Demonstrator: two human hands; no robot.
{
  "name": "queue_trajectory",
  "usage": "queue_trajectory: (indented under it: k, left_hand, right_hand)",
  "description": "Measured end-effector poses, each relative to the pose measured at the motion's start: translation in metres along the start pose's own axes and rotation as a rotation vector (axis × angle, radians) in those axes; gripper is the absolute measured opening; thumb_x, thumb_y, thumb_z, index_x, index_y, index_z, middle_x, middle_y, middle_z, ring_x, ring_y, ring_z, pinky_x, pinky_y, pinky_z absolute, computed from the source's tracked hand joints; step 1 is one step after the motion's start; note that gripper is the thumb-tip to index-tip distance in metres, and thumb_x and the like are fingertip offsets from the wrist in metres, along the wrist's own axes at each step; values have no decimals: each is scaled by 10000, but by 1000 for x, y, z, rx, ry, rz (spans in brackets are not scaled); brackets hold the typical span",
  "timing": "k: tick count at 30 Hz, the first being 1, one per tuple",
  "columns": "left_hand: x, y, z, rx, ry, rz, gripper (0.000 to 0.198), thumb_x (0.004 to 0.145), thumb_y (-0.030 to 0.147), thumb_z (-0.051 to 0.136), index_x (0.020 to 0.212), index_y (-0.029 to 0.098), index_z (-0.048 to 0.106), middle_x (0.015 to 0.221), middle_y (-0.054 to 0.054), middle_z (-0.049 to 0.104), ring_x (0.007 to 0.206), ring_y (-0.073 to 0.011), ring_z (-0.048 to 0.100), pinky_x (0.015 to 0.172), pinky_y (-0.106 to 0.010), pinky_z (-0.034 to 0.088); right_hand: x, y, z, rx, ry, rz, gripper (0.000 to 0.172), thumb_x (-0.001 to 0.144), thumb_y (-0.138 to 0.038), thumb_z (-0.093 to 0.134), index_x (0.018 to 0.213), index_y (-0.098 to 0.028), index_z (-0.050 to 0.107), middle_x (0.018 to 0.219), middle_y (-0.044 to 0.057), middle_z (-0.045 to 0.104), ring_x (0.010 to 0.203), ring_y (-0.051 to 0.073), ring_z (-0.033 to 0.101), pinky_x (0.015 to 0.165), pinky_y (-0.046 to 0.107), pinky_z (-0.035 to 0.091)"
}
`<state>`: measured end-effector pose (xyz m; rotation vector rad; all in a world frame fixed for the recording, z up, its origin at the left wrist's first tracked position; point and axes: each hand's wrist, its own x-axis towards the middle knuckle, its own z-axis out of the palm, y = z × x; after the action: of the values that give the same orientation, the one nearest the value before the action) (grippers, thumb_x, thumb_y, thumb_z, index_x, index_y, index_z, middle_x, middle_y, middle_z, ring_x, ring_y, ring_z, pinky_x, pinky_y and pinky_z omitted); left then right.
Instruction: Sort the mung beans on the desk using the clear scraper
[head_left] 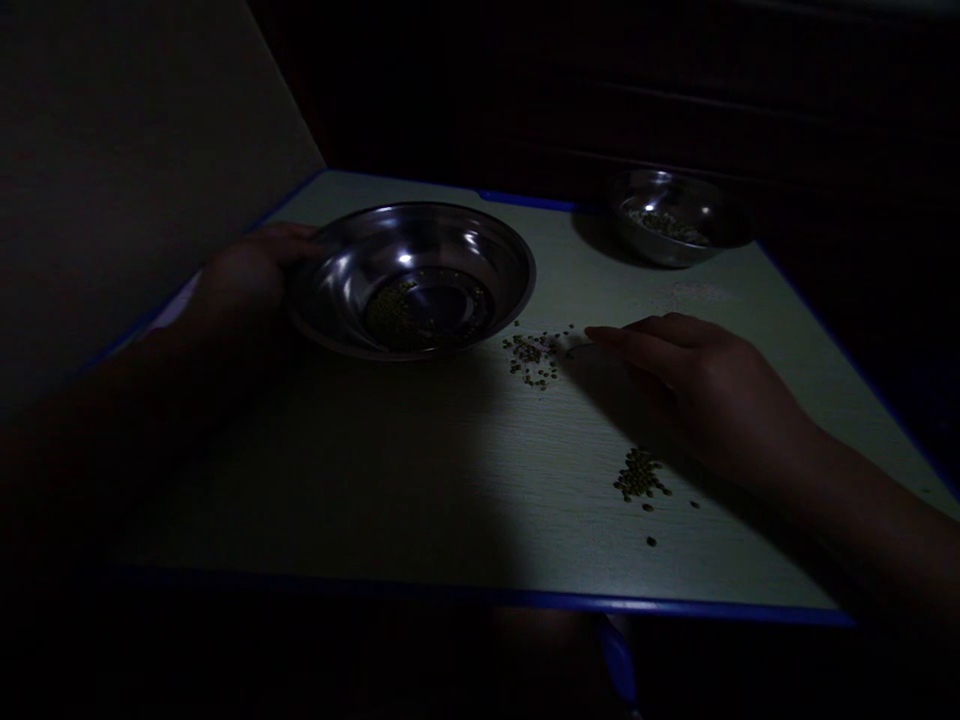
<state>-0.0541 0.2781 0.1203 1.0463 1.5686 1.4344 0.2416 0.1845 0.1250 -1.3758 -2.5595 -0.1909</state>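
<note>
My left hand [251, 265] grips the left rim of a wide steel bowl [480, 235], which is held tilted above the table and has small green beans [397, 315] in its bottom. My right hand [682, 370] is closed with its fingertips together, and a thin dark thing, too dim to name, sticks out from them. Just left of those fingertips lies a scattered patch of beans mixed with pale bits [532, 358]. Nearer the front edge, below my right hand, is a small pile of green beans [639, 474] with a few loose ones beside it.
A second steel bowl [679, 245], holding a pale and dark mix, stands at the back right of the blue-edged table [420, 480]. Pale grains [694, 293] lie in front of it. A wall [150, 130] rises at the left. The scene is very dark.
</note>
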Motion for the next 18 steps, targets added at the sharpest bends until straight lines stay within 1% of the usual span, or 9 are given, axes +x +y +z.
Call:
queue_trajectory:
  k: [3,5,7,9,11,13,15,16,18]
  left_hand:
    - [6,-6,-4,2,4,9,64,650,55,516,655,95,565,675,-5,551,536,-91,521,911,-472,424]
    - [7,-9,-5,1,18,2,63,664,86,540,699,94,592,689,-5,568,550,-100,534,930,-511,392]
    - [7,-9,-5,6,36,-2,107,668,108,567,760,103,621,728,-5,594,580,-109,550,962,-539,343]
    - [5,-7,-4,10,21,-11,91,668,85,561,736,113,615,726,2,589,581,-102,541,987,-546,306]
    - [2,-4,-2,9,1,-15,87,682,54,528,688,117,588,680,13,560,544,-88,515,988,-551,303]
    - [-1,0,0,4,-3,-23,115,691,28,493,676,113,570,661,21,542,533,-80,505,976,-542,330]
    - [-2,2,1,6,7,-16,147,692,8,458,679,106,566,689,18,553,563,-80,521,973,-500,360]
    - [-2,3,1,5,13,-15,157,682,-3,449,676,104,564,699,18,556,573,-76,524,980,-483,359]
    - [-1,3,1,-8,12,-19,146,668,-3,456,660,107,551,677,20,543,557,-71,512,997,-497,330]
  right_hand:
    - [1,-1,1,-15,-11,-14,384,836,-120,464,1207,-118,562,1003,112,655,845,210,603,721,323,465]
    - [2,-1,2,-27,-8,-25,380,833,-118,467,1199,-124,570,992,107,658,839,208,602,719,320,462]
    - [2,-1,2,-36,-3,-40,375,833,-124,472,1193,-133,578,992,104,659,843,209,601,719,320,459]
    - [1,0,2,-38,-5,-56,369,838,-132,472,1191,-139,581,1000,105,658,859,213,597,728,325,455]
    - [1,1,1,-40,-12,-69,358,844,-140,469,1181,-142,588,1000,106,658,869,215,593,731,328,450]
    - [0,1,0,-44,-19,-77,349,842,-140,472,1168,-148,595,989,104,660,865,214,591,725,329,447]
    - [-1,2,-2,-51,-26,-84,345,840,-137,475,1161,-157,599,977,100,662,854,213,591,714,328,443]
    - [-2,2,-3,-52,-31,-87,345,839,-136,477,1160,-162,599,973,97,662,850,212,591,712,328,442]
    - [-3,2,-5,-52,-45,-86,344,836,-136,485,1158,-171,600,972,91,664,844,211,593,715,331,440]
